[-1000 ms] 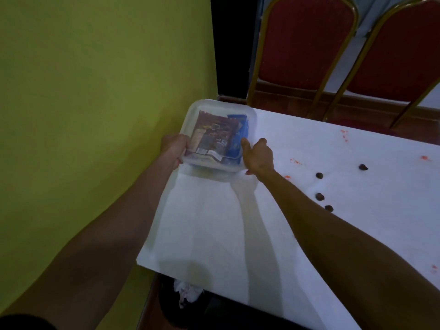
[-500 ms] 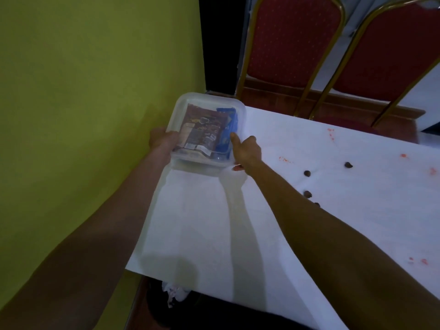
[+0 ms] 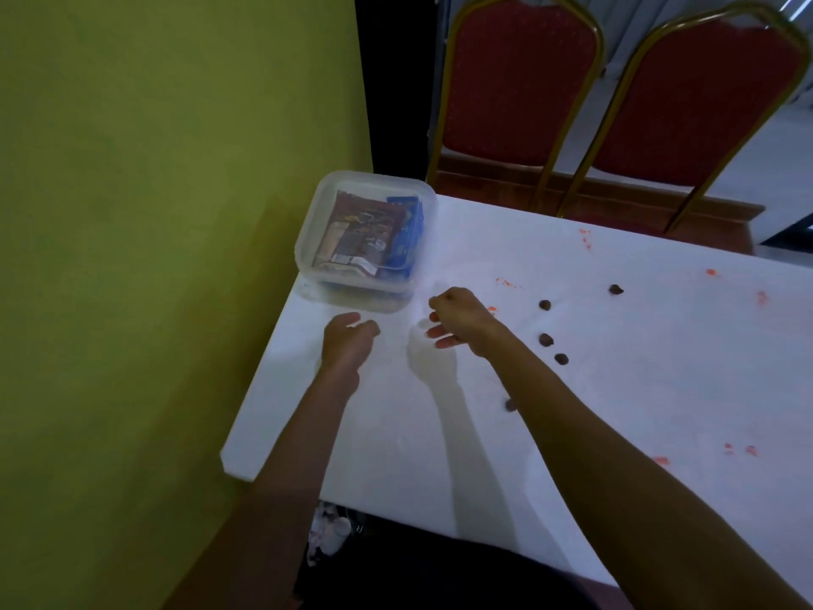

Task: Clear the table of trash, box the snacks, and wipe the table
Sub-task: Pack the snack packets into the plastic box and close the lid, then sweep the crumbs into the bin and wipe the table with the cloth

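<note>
A clear plastic box [image 3: 308, 239] with its lid on stands at the far left corner of the white table [image 3: 616, 389]. Brown and blue snack packets [image 3: 365, 235] show through the lid. My left hand [image 3: 347, 341] hovers just in front of the box, fingers loosely curled, holding nothing. My right hand [image 3: 457, 317] hangs to the right of the box, fingers relaxed and pointing left, also holding nothing. Neither hand touches the box.
Several small dark lumps [image 3: 545, 339] and orange-red smears [image 3: 506, 283] dot the tabletop on the right. Two red chairs [image 3: 519, 81] with gold frames stand behind the table. A green wall [image 3: 154, 213] runs along the left. Crumpled white trash [image 3: 327, 528] lies below the table's near edge.
Both hands have let go of the box and pulled back toward me. The box now rests on the table corner by itself.
</note>
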A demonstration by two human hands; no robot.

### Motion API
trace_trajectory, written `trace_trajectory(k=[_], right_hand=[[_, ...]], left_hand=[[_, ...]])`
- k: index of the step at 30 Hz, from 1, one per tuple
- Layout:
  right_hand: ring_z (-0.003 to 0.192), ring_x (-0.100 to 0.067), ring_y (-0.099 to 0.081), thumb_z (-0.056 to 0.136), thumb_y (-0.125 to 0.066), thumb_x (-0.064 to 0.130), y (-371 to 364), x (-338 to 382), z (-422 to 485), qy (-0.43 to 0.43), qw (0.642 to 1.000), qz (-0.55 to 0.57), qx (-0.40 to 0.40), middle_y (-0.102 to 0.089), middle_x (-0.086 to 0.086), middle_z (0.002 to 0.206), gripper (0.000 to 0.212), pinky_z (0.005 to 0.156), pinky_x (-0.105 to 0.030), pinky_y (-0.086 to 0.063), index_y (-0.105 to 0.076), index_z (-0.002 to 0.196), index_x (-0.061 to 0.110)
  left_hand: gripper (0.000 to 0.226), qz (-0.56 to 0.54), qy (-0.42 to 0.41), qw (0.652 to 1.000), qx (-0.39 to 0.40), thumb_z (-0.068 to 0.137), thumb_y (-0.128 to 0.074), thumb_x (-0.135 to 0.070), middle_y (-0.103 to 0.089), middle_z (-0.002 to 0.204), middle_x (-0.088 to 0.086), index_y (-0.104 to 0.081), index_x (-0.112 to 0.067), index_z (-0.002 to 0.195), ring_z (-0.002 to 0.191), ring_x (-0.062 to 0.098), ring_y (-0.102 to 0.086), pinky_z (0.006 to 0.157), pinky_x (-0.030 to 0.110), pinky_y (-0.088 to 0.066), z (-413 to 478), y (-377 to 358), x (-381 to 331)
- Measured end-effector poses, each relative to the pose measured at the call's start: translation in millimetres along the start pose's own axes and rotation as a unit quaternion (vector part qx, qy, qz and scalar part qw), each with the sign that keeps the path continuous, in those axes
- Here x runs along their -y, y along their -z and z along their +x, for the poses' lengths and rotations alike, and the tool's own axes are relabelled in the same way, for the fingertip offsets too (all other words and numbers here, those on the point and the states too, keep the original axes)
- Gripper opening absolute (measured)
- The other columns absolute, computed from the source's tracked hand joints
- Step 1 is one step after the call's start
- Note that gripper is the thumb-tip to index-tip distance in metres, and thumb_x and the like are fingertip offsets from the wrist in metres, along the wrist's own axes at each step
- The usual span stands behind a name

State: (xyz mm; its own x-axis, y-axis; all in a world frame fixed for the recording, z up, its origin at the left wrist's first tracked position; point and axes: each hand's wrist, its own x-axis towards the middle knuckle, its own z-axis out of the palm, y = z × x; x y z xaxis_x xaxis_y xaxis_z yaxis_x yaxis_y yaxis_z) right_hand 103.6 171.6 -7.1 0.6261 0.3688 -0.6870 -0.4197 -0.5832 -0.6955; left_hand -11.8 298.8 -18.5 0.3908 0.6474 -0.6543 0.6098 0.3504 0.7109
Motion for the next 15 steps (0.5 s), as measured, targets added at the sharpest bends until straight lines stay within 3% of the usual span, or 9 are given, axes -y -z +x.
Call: trace_trajectory(k=[5,15], right_hand=[[0.076,-0.018,-0.069,0.103,-0.045,0.020,11.7,-31.8,-23.6,0.005,1.000,-0.027,0.005,-0.062,-0.014,0.114,0.022,0.070,-0.032,-0.060,-0.054,0.116,0.006],[0.079,-0.018,-0.073,0.101,-0.049,0.029,51.9,-89.1,-59.9,0.031,0.999,-0.006,-0.044,-0.068,-0.008,0.104,0.028,0.083,-0.041,-0.062,-0.060,0.113,0.007]], left_hand=[[0.042,0.051,-0.020,0.997,0.051,0.084,-0.064,-0.013,-0.061,0.128,0.008,-0.062,-0.018,0.126,0.113,0.028,-0.058,0.100,0.045,-0.050,-32.2,-29.4,13.2],[0.036,0.120,-0.070,0.983,0.123,0.087,-0.060,-0.012,-0.064,0.124,0.008,-0.065,-0.016,0.123,0.114,0.026,-0.059,0.103,0.046,-0.050,-86.6,-75.5,39.5]])
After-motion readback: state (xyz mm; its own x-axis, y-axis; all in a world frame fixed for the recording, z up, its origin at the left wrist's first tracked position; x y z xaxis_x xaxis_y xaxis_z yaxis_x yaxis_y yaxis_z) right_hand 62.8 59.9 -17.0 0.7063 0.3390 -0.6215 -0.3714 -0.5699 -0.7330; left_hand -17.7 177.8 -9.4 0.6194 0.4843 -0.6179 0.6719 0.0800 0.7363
